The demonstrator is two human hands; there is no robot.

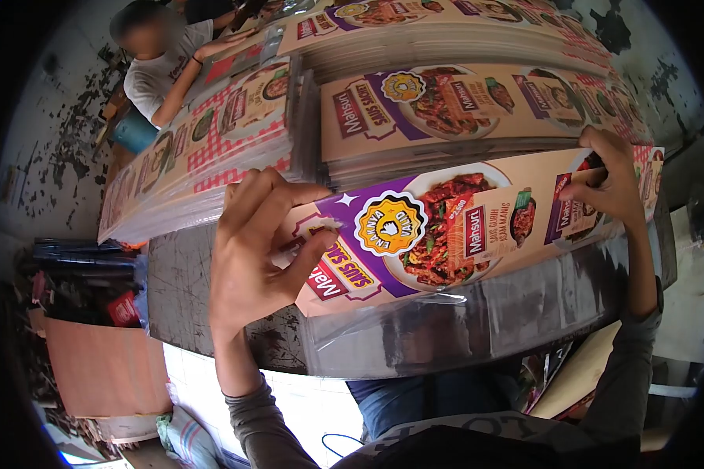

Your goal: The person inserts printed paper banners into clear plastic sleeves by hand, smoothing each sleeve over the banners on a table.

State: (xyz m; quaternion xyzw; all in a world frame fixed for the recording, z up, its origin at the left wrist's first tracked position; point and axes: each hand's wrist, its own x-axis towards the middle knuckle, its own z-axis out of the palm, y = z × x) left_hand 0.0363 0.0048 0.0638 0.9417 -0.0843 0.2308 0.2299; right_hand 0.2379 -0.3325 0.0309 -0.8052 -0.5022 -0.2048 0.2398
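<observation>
A long printed cardboard banner (pixel 454 227), with "Mahsuri" lettering and a food picture, is held up in front of me, tilted. My left hand (pixel 258 242) pinches its left end between thumb and fingers. At the right part, my right hand (pixel 614 180) grips the upper edge, thumb on the printed face. Just below the banner, clear plastic sleeves (pixel 477 328) lie along the table's near edge. The banner's lower edge overlaps them; I cannot tell whether it is inside one. Behind it stands a stack of similar banners (pixel 461 102).
More stacked banners lie at the far side (pixel 446 47) and at the left (pixel 235 125), the left ones in plastic. A person (pixel 164 70) stands at the upper left, an arm over the table (pixel 188 273). A brown box (pixel 102 367) sits below left.
</observation>
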